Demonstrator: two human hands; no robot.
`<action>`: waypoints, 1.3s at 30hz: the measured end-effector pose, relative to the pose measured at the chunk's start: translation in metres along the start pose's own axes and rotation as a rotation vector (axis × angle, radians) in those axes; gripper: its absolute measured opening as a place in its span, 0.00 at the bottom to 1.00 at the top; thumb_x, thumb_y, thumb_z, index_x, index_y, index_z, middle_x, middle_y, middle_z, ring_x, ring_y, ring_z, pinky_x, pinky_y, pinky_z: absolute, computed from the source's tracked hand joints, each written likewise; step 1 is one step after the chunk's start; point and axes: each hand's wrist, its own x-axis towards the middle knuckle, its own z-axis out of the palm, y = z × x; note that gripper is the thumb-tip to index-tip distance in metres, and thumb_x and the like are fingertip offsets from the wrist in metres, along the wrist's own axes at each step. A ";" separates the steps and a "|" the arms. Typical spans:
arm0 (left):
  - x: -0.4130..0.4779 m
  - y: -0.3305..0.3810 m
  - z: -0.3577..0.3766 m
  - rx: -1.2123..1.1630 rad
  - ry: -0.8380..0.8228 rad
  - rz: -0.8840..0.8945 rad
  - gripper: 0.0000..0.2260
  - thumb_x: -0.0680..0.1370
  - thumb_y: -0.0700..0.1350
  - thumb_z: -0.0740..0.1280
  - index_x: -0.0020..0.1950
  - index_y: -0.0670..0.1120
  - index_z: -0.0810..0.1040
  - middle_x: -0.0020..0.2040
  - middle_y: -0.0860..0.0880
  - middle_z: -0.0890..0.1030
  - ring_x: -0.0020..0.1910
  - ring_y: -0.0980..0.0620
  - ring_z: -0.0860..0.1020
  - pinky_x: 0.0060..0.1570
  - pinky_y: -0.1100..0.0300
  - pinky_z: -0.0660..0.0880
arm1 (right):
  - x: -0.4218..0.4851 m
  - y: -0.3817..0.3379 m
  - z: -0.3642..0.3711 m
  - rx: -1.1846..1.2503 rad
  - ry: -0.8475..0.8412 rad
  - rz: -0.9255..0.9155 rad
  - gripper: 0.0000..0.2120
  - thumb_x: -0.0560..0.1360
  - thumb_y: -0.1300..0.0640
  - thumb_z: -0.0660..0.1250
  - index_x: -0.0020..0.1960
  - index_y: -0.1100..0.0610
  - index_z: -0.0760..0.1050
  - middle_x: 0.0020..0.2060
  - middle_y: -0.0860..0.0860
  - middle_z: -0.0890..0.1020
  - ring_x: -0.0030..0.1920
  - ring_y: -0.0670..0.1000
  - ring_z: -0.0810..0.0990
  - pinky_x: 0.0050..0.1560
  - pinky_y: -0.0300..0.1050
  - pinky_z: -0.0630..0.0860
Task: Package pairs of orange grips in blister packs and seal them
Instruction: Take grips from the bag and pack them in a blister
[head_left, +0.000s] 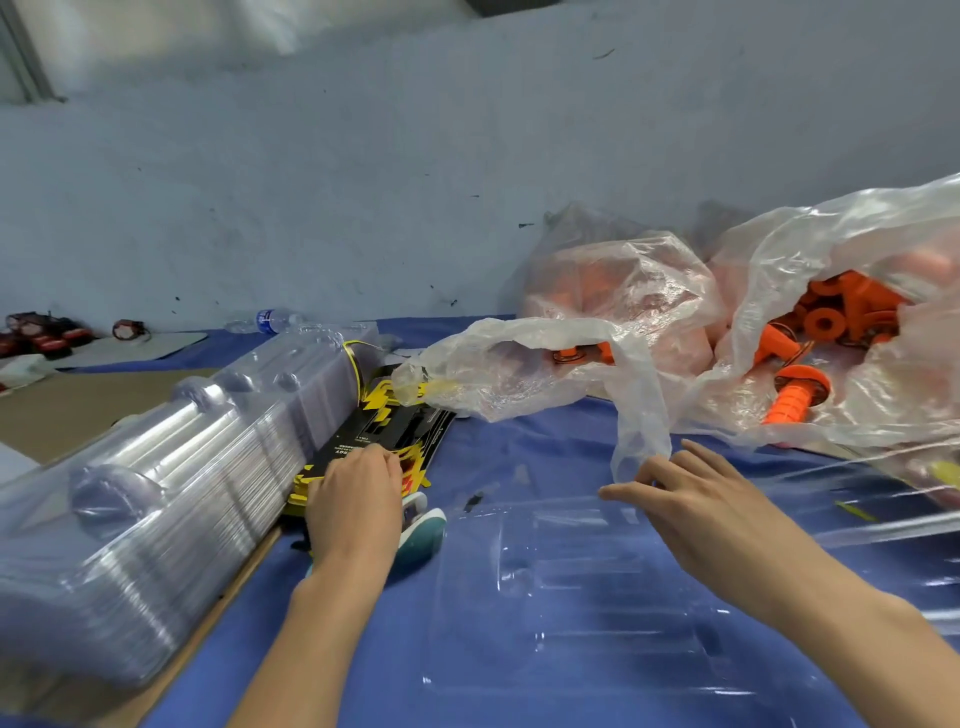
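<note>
Resting on the printed cards (384, 431) at 7 o'clock: left hand (356, 501), fingers bent over the stack; cannot tell whether it grips one. Right hand (696, 501) has its fingers spread and holds nothing above the clear blister tray (571, 597) at 6 o'clock. Orange grips (826, 322) lie in an open plastic bag (883, 234) at 3 o'clock on the surface (519, 441).

Light: cool, even, fairly bright on my feed.
Shadows: faint, soft.
Glare: white streaks on the clear tray stack (156, 467).
Blur: I see smeared edges and a soft wall (363, 156).
Distortion: wide-angle bending outward.
</note>
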 end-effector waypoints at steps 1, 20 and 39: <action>0.001 -0.002 0.000 -0.042 -0.001 -0.013 0.13 0.84 0.47 0.56 0.49 0.46 0.79 0.49 0.46 0.82 0.50 0.43 0.78 0.46 0.52 0.68 | 0.000 0.000 0.000 0.023 0.013 0.004 0.24 0.62 0.63 0.81 0.54 0.46 0.83 0.41 0.44 0.80 0.38 0.50 0.78 0.49 0.48 0.78; 0.012 -0.014 -0.019 -0.739 -0.151 -0.098 0.05 0.76 0.48 0.73 0.44 0.50 0.78 0.41 0.54 0.81 0.40 0.59 0.78 0.33 0.67 0.67 | 0.073 -0.098 0.013 0.363 -0.077 0.045 0.26 0.82 0.49 0.56 0.78 0.45 0.53 0.73 0.44 0.61 0.70 0.49 0.64 0.69 0.43 0.58; 0.033 -0.046 -0.080 -1.129 0.561 -0.229 0.08 0.79 0.53 0.68 0.43 0.55 0.72 0.39 0.58 0.76 0.35 0.71 0.74 0.37 0.77 0.68 | 0.132 -0.129 0.038 0.273 -0.233 -0.057 0.13 0.83 0.48 0.54 0.63 0.44 0.73 0.57 0.43 0.78 0.56 0.51 0.72 0.55 0.46 0.65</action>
